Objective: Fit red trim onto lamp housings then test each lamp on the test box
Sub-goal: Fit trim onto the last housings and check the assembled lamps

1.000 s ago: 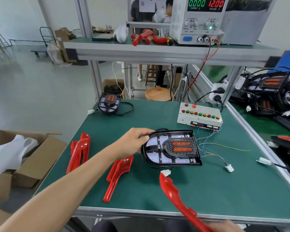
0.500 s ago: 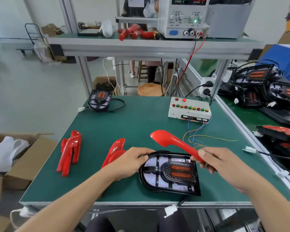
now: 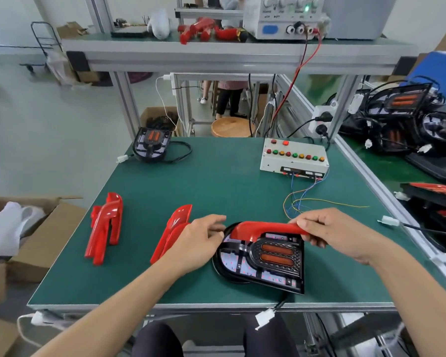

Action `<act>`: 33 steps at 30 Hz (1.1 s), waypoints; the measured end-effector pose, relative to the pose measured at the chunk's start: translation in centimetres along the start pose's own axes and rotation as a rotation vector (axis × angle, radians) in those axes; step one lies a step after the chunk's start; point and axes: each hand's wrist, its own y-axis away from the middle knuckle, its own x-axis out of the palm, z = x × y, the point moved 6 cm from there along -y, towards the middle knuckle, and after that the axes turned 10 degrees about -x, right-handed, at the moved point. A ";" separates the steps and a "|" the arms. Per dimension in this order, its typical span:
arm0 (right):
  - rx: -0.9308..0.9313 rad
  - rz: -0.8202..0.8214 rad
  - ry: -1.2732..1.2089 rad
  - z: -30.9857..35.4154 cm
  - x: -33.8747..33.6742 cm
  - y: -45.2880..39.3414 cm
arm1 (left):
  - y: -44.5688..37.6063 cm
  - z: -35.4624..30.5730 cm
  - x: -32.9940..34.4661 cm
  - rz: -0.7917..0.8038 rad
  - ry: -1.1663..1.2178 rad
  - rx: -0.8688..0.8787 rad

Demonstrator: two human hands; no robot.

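Red trim (image 3: 265,227) laid along the lamp housing's (image 3: 262,262) far edge.
My right hand (image 3: 335,234) pinches the trim's right end, fingers curled; my left hand (image 3: 196,243) grips the housing's left rim, thumb on top.

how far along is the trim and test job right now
Done: nothing clearly; no trimmed lamp on this table. In hand: right hand holds a red trim along the housing's top edge, left hand steadying it. Left: seating it, the test box, the far housing and loose trims.
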 end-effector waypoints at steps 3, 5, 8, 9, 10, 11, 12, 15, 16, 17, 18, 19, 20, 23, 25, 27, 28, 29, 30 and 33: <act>-0.013 -0.002 0.043 0.1 0.1 -0.2 | 0.9 -1.0 -0.1 -0.015 -0.093 0.112; -0.040 0.004 0.099 0.5 0.2 -0.4 | 1.3 -1.9 0.1 -0.004 -0.163 0.195; -0.054 0.012 0.189 0.9 0.6 -0.8 | 1.6 -3.4 0.5 -0.051 -0.233 0.305; -0.051 0.006 0.226 0.9 0.6 -0.9 | 1.7 -3.8 0.7 -0.066 -0.242 0.328; -0.047 -0.005 0.263 0.9 0.5 -1.0 | 1.8 -4.0 0.9 -0.077 -0.242 0.340; -0.043 -0.019 0.302 0.9 0.5 -1.0 | 1.8 -4.1 1.0 -0.086 -0.239 0.343; -0.040 -0.034 0.351 0.8 0.5 -1.0 | 1.8 -4.1 1.1 -0.094 -0.236 0.339; -0.057 -0.076 0.465 0.7 0.9 -0.7 | 1.7 -3.9 1.2 -0.119 -0.243 0.308; -0.068 -0.082 0.480 0.8 1.0 -0.6 | 1.7 -3.9 1.2 -0.123 -0.246 0.298; -0.082 -0.076 0.508 0.9 1.0 -0.5 | 1.6 -3.9 1.3 -0.124 -0.247 0.290; -0.107 -0.059 0.563 1.1 1.0 -0.4 | 1.6 -4.0 1.4 -0.121 -0.247 0.289; -0.144 -0.038 0.640 1.4 1.0 -0.3 | 1.6 -3.9 1.5 -0.114 -0.245 0.290; -0.183 -0.022 0.722 1.7 1.1 -0.3 | 1.7 -3.9 1.5 -0.105 -0.240 0.292; -0.272 -0.049 0.803 2.2 1.0 -0.3 | 2.0 -3.7 1.8 -0.090 -0.228 0.301; -0.325 -0.109 0.703 2.0 0.9 -0.2 | 2.1 -3.4 1.8 -0.077 -0.195 0.279; -0.347 -0.191 0.543 1.4 0.6 0.2 | 2.1 -3.2 1.7 -0.071 -0.157 0.248; -0.349 -0.227 0.492 0.9 0.6 0.4 | 2.1 -3.1 1.7 -0.072 -0.146 0.243; -0.348 -0.249 0.466 0.4 0.6 0.6 | 2.2 -3.0 1.7 -0.072 -0.139 0.240; -0.348 -0.259 0.458 0.0 0.8 0.7 | 2.2 -2.9 1.6 -0.073 -0.129 0.234; -0.347 -0.290 0.436 -1.0 1.5 0.7 | 2.3 -2.5 1.7 -0.077 -0.096 0.205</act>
